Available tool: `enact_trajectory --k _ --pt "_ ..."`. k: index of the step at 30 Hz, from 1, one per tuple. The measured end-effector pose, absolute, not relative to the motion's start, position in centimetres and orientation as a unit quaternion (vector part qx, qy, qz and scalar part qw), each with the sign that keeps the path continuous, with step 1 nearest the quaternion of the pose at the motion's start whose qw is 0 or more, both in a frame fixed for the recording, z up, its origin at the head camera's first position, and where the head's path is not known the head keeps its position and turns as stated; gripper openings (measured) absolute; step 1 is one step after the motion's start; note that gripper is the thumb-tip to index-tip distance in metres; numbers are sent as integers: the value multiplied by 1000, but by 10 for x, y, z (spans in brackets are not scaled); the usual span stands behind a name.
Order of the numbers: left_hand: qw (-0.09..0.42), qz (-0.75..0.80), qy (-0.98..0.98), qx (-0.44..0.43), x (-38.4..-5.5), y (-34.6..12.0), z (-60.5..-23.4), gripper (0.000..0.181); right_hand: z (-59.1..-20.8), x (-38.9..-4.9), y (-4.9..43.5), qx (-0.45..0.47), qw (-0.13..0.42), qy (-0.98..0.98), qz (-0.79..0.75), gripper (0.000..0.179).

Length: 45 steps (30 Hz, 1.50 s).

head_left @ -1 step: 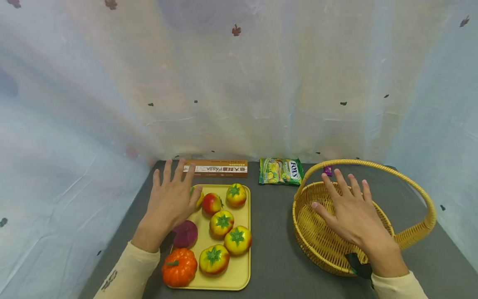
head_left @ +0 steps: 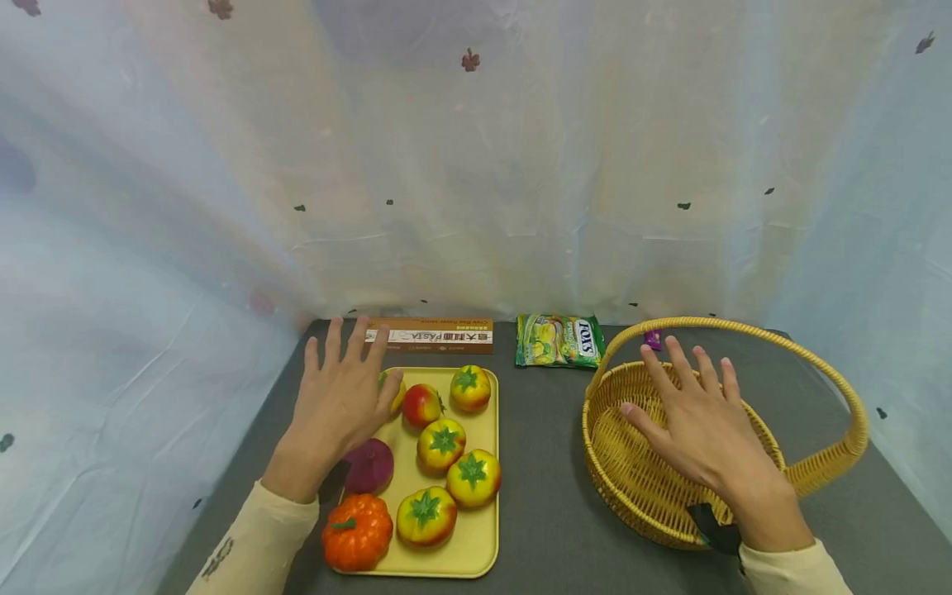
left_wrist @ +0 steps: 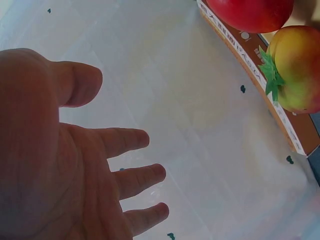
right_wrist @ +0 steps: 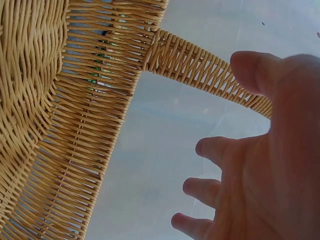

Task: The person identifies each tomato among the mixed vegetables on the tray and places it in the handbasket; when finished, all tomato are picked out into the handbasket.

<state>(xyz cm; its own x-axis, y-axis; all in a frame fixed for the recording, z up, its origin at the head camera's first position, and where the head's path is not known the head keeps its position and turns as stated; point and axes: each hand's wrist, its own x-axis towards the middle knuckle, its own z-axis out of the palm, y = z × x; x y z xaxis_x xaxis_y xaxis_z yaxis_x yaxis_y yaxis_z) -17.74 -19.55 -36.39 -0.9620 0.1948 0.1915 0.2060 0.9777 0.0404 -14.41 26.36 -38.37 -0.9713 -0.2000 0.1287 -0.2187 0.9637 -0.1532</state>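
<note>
My left hand (head_left: 337, 401), fingers straight and spread, is over the upper left of a yellow tray (head_left: 476, 562). It holds nothing and partly covers a yellow fruit and a purple vegetable (head_left: 369, 466). On the tray are several yellow-red persimmon-like fruits (head_left: 443, 446), a redder one (head_left: 421, 406) and an orange pumpkin (head_left: 358, 533). Over a wicker basket (head_left: 617, 438), on the right, my right hand (head_left: 706, 430) spreads its fingers with nothing held. In the right wrist view its palm (right_wrist: 260, 185) shows beside the basket's handle (right_wrist: 200, 67).
Behind the tray lies a brown pasta box (head_left: 446, 337). A green Fox's candy bag (head_left: 559, 340) is at the back middle, and a small purple packet (head_left: 653, 340) shows beyond the basket. Pale curtains (head_left: 476, 207) enclose the grey table (head_left: 539, 496) at the back and sides.
</note>
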Motion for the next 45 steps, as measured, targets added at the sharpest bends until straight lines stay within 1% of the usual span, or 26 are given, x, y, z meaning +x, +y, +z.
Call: enact_trajectory --k 7,10,14,16,19,22,26,29,33,36,38,43,45 --pt "85 -41 -990 -106 -178 -197 -365 72 -379 -143 266 114 58 -987 100 94" --pt "79 -65 -988 -118 -176 -206 -365 74 -371 -138 271 132 48 -981 136 93" --pt "77 -128 -978 -146 -172 -233 -366 76 -361 -122 286 160 34 -967 194 85" --pt "72 -168 -970 -158 -170 -251 -366 75 -357 -111 295 171 42 -960 217 81" --pt "66 -214 -960 -169 -168 -278 -369 74 -356 -96 308 168 70 -953 243 78" --pt "63 -240 -954 -170 -167 -302 -376 72 -360 -86 317 165 93 -947 261 78" --pt "58 -255 -950 -172 -171 -323 -394 69 -369 -82 319 182 86 -941 272 77" --pt "47 -262 -948 -174 -177 -329 -410 66 -374 -81 311 214 82 -931 283 76" --pt "21 -261 -949 -176 -189 -327 -428 64 -380 -85 286 266 85 -914 294 75" --pt "9 -259 -948 -184 -202 -321 -441 63 -386 -92 264 295 74 -905 298 73" --pt "5 -257 -948 -187 -211 -317 -450 63 -391 -97 250 307 55 -900 304 71" --pt "-6 -261 -947 -188 -228 -307 -468 61 -401 -109 214 315 -28 -889 330 64" --pt "-11 -263 -946 -189 -233 -302 -471 60 -405 -114 200 322 -52 -882 340 63"
